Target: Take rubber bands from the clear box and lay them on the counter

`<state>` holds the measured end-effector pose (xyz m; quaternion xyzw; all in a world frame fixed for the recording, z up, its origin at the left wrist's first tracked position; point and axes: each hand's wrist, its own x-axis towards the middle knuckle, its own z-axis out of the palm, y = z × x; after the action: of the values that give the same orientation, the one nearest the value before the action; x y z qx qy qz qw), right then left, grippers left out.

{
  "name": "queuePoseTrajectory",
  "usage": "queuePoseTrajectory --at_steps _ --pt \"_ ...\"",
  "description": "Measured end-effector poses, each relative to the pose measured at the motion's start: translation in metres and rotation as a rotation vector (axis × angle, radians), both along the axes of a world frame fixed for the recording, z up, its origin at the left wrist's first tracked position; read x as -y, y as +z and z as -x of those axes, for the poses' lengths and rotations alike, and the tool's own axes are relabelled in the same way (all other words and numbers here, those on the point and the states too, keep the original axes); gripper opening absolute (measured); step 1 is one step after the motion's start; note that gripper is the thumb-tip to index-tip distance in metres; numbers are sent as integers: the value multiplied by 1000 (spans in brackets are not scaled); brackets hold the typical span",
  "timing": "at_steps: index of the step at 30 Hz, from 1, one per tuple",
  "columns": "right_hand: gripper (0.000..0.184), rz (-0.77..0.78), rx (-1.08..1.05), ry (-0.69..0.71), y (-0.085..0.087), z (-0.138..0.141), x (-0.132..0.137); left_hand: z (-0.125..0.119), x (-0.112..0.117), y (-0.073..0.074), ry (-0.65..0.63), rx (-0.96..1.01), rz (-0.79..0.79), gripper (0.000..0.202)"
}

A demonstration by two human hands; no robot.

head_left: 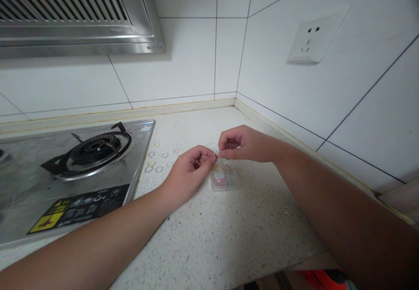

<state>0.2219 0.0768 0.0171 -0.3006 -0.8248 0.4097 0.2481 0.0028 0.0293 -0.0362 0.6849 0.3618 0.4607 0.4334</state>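
Between the fingertips of both hands is a small pale elastic band (216, 153), partly hidden by the fingers. My left hand (189, 167) pinches one side of it with thumb and forefinger. From the right, my right hand (247, 143) pinches the other side, its remaining fingers curled. Just below the hands sits a small clear plastic box (225, 188) with compartments, holding pink, yellow and whitish bands. Left of my left hand, several thin coloured bands (165, 155) lie spread out singly on the speckled countertop (209, 233).
A steel gas hob (131, 167) with a black burner (95, 150) borders the countertop on the left. The range hood (144, 32) hangs above it. White tiled walls meet at the back corner, with a socket (309, 39) on the right. An orange-red object (322, 280) shows below the front edge.
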Motion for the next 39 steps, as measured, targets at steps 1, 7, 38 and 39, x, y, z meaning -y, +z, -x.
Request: queuePoseTrajectory --at_steps 1,7,38,39 --pt "21 -9 3 -3 0 0 0 0 0 0 -2 -3 4 23" --pt "23 -27 21 -23 2 0 2 0 0 -1 -2 -6 6 23" --pt "18 -30 51 -34 3 4 4 1 -2 -2 -35 8 50 21" --pt "17 -30 47 -35 3 4 4 0 -2 -2 -37 14 52 21"
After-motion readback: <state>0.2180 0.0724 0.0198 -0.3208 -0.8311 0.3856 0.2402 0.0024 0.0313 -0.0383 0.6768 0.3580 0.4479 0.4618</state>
